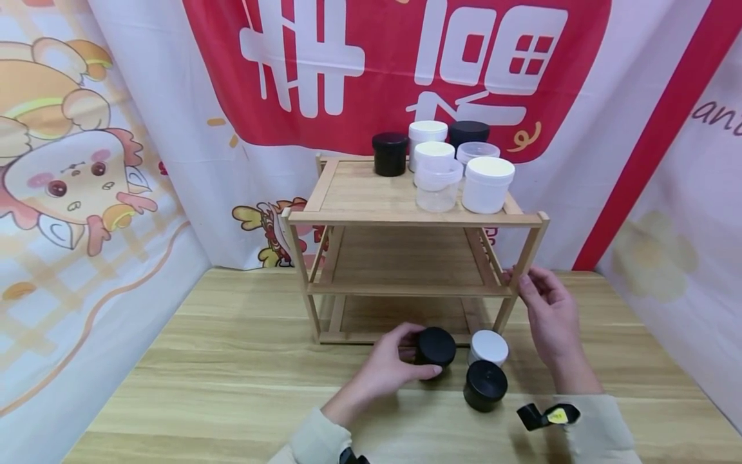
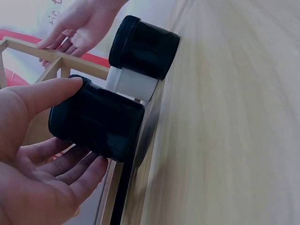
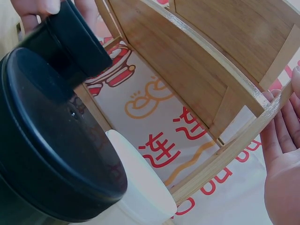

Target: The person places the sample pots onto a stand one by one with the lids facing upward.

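Note:
My left hand [image 1: 387, 362] holds a black lidded jar [image 1: 436, 347], thumb on the near side and fingers behind and beneath it. In the left wrist view this black jar [image 2: 101, 124] is tilted, close in front of the rack's bottom edge. My right hand [image 1: 552, 316] grips the right front post of a three-tier wooden rack [image 1: 406, 290], just beside the middle shelf. Between the hands a white lidded jar [image 1: 489, 347] stands on the table near the rack's foot. A second black jar [image 1: 485, 386] is right in front of it.
On the rack's top shelf [image 1: 353, 190] stand several jars: a black jar [image 1: 390, 154] at the left, white jars such as the front-right one [image 1: 488, 187], and clear tubs [image 1: 437, 190]. The wood-grain table [image 1: 232, 386] ends at printed cloth walls [image 1: 168, 161].

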The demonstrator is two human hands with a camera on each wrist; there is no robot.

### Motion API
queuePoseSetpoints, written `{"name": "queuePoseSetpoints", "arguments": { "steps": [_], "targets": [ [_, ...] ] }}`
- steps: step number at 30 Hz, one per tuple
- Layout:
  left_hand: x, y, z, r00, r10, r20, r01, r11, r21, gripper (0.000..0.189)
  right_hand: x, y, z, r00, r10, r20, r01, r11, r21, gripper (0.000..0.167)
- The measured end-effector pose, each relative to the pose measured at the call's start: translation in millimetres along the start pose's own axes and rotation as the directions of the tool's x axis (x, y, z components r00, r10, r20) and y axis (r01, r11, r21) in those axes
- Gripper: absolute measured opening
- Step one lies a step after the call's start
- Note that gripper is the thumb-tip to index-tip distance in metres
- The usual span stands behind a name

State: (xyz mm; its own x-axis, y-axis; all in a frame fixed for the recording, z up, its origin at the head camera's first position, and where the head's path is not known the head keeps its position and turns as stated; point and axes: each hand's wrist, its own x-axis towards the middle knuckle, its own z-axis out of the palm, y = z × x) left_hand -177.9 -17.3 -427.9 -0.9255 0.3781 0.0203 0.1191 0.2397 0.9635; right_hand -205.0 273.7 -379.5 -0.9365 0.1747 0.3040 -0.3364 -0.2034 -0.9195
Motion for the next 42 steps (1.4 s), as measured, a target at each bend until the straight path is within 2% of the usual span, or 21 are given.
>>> {"name": "queuePoseSetpoints", "arguments": {
  "steps": [11, 19, 26, 32, 42],
  "targets": [
    [-14.5, -2.6, -19.7, 1.0, -0.006, 0.012, 0.006, 1.0, -0.022, 0.063, -0.3, -0.7, 0.2, 1.0, 0.02, -0.008, -0.02, 1.0, -0.004, 0.035],
    [-19.1, -1.1, -22.8, 1.0, -0.025, -0.003, 0.025, 0.999, -0.037, 0.063, -0.3, -0.1, -1.8, 1.0, 0.018, 0.017, -0.018, 1.0, -0.002, 0.034],
    [-21.3, -1.6, -24.4, 0.999, -0.049, -0.007, 0.049, 0.996, -0.068, 0.062, 0.8, 0.1, -5.1, 0.998, -0.007, 0.069, 0.002, 0.997, 0.073, 0.033],
    [-22.9, -0.1, -25.0, 0.998, -0.067, -0.005, 0.067, 0.994, -0.083, 0.063, 1.5, 0.4, -7.6, 0.995, -0.015, 0.1, 0.006, 0.996, 0.088, 0.033],
    [-23.9, -1.6, -27.0, 0.998, -0.067, -0.005, 0.066, 0.995, -0.08, 0.062, 1.7, -1.0, -7.5, 0.996, 0.002, 0.094, -0.01, 0.996, 0.086, 0.033]
  ]
}}
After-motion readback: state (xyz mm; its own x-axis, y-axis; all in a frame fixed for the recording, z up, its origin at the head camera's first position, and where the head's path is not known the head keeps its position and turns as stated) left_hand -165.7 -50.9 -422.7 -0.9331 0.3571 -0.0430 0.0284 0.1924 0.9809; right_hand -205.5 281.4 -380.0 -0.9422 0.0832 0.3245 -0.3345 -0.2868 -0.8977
